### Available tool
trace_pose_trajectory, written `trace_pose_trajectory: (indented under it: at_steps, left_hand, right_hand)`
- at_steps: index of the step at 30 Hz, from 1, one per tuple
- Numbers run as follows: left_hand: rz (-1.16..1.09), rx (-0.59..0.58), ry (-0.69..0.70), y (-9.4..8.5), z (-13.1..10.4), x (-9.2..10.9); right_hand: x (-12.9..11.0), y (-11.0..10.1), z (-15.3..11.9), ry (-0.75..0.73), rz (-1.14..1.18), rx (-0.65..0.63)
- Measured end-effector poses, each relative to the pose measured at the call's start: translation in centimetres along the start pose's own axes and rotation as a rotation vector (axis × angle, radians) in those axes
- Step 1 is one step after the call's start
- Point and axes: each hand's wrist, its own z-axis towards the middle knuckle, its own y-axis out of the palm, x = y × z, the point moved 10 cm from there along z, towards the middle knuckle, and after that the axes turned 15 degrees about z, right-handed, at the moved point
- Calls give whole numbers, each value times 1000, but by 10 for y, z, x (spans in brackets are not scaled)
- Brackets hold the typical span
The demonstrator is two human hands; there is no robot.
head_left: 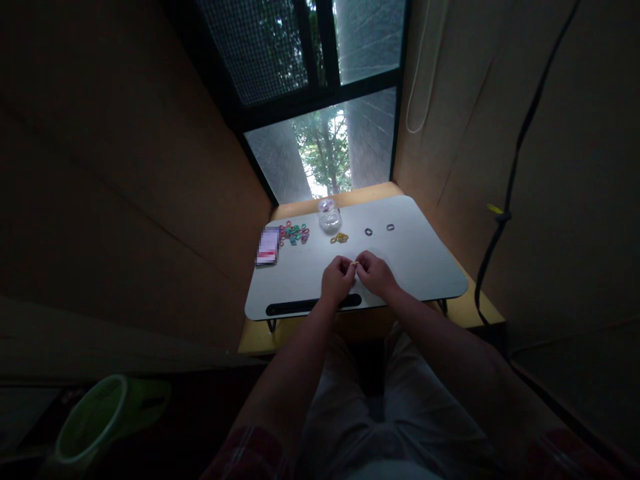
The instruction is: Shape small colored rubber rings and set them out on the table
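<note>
My left hand (337,277) and my right hand (375,272) meet above the front middle of the white table. Each is closed in a pinch on a small pale hair tie (355,263) stretched between the fingertips; its full shape is too small to make out. Just beyond my hands lies a cluster of yellow hair ties (340,238). Two dark hair ties, one nearer (369,232) and one farther right (391,227), rest apart from each other. A pile of red, green and purple hair ties (294,233) lies to the left.
A clear plastic container (329,217) stands at the table's back. By the left edge lies a phone (268,247) with a blurred screen. A black strip (293,307) runs along the white tabletop's (425,267) front. A green bin (95,420) is at lower left; a dark cord (517,143) hangs right.
</note>
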Motion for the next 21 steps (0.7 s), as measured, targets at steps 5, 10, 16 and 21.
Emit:
trace_pose_trajectory:
  at_steps: [5,10,16,21]
  left_hand:
    - [18,-19,-10,2,0,-2]
    - [19,-21,-18,2,-1,-2]
    - [16,-7,-28,1,0,-5]
    - [11,-10,-22,2,1,-7]
  right_hand:
    - [-1,0,0,-12,-13,-5]
    - [-1,0,0,-5,-12,-13]
    - [-2,2,0,-14,-8,-29]
    - [-2,4,1,-23,-20,-32]
